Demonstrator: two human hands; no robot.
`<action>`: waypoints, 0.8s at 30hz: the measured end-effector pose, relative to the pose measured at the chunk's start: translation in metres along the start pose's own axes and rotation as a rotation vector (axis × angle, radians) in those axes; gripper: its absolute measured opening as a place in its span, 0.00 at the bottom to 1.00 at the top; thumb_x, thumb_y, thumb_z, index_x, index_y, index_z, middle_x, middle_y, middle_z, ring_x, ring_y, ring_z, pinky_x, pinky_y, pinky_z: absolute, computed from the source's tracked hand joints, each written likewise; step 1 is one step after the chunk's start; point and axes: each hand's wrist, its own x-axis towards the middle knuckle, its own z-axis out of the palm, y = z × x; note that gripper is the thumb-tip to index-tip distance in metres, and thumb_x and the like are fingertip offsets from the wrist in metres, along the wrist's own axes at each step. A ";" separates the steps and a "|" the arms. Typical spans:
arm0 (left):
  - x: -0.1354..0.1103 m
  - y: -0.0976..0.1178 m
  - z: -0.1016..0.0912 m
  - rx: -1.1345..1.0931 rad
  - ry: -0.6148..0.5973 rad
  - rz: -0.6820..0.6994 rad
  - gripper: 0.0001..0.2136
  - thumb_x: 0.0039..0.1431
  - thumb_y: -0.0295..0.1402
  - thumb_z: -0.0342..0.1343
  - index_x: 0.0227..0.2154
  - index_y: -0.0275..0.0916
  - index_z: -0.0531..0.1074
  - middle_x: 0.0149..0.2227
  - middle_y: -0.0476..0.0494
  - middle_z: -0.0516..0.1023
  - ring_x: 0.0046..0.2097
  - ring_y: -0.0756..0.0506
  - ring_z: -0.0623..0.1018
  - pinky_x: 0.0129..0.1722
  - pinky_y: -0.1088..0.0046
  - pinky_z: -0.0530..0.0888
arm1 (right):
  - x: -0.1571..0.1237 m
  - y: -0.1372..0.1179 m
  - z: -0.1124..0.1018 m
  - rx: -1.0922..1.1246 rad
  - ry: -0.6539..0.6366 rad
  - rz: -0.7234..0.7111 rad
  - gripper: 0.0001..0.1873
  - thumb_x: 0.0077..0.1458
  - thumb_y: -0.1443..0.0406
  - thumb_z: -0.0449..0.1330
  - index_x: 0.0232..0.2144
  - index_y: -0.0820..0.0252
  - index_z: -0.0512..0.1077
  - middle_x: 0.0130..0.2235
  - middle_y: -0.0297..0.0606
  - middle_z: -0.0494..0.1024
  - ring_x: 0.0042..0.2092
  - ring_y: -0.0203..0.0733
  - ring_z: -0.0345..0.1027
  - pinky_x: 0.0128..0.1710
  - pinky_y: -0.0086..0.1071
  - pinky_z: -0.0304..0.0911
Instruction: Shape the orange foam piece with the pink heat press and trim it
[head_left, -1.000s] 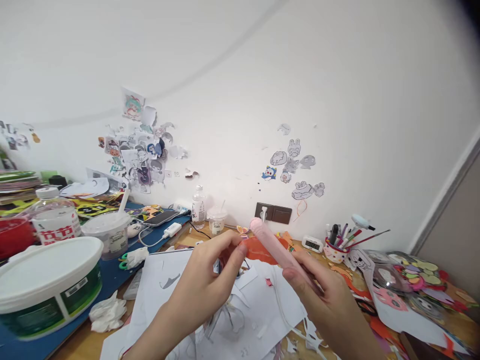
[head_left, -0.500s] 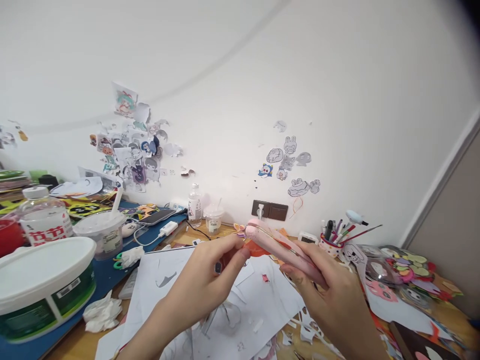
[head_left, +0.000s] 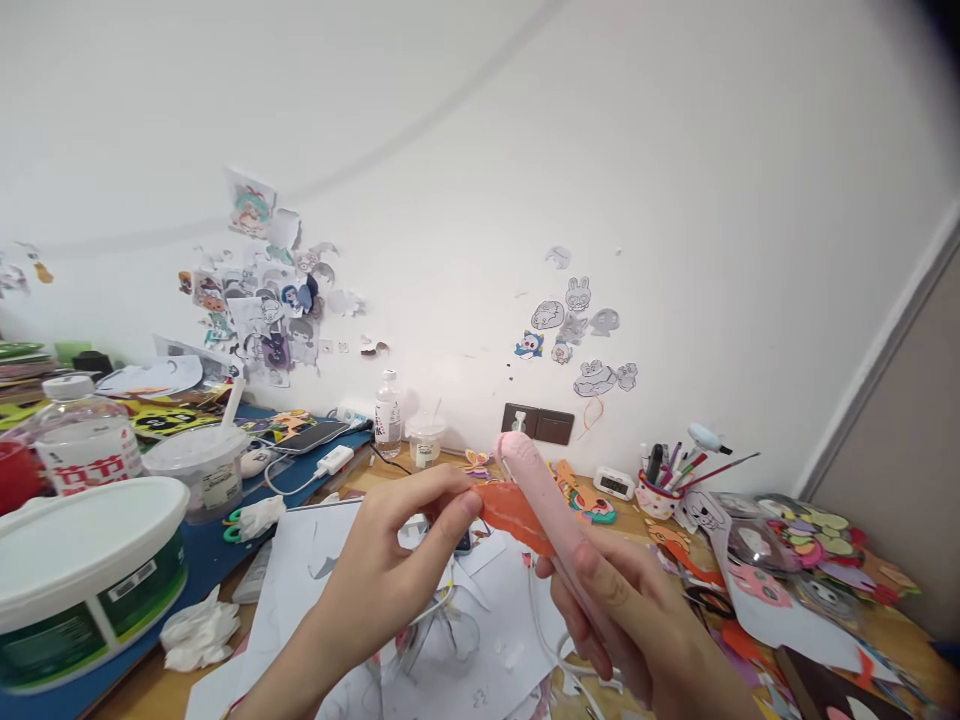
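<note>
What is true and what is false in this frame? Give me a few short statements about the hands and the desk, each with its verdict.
1. The right hand grips a long pink tool. True.
2. The left hand pinches a blue sheet. False: it pinches an orange paper piece that lies against the pink tool.
3. A white tub with a green label stands at the left with its lid on. True.
4. The pen cup lies tipped over beside the tub. False: it stands upright at the right, near the wall.
5. The wall is bare. False: cut-out drawings are stuck on it.
</note>
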 end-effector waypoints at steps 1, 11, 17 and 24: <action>-0.001 0.000 0.000 -0.002 0.012 0.002 0.11 0.62 0.32 0.47 0.25 0.37 0.69 0.21 0.53 0.67 0.23 0.54 0.64 0.24 0.78 0.62 | 0.001 0.001 0.000 0.006 0.007 -0.004 0.25 0.55 0.45 0.48 0.29 0.62 0.65 0.19 0.27 0.59 0.19 0.28 0.49 0.20 0.28 0.43; -0.005 0.005 0.010 -0.048 0.088 -0.019 0.13 0.60 0.32 0.47 0.20 0.38 0.65 0.17 0.55 0.62 0.20 0.55 0.62 0.21 0.78 0.61 | 0.000 0.001 -0.001 0.074 0.258 -0.071 0.22 0.55 0.49 0.53 0.22 0.61 0.62 0.19 0.28 0.58 0.19 0.26 0.47 0.18 0.27 0.41; -0.004 -0.001 0.012 -0.231 0.229 -0.190 0.12 0.60 0.34 0.49 0.22 0.39 0.66 0.15 0.57 0.60 0.17 0.56 0.60 0.18 0.80 0.59 | -0.006 0.007 -0.020 0.229 0.357 -0.060 0.23 0.52 0.46 0.53 0.25 0.61 0.67 0.21 0.32 0.61 0.20 0.29 0.50 0.18 0.27 0.46; -0.003 -0.003 0.024 -0.350 0.253 -0.244 0.11 0.60 0.36 0.49 0.26 0.38 0.68 0.14 0.58 0.57 0.16 0.56 0.59 0.16 0.81 0.56 | -0.007 -0.001 0.000 0.106 0.292 -0.032 0.26 0.51 0.43 0.50 0.22 0.60 0.63 0.20 0.29 0.59 0.18 0.27 0.47 0.18 0.28 0.44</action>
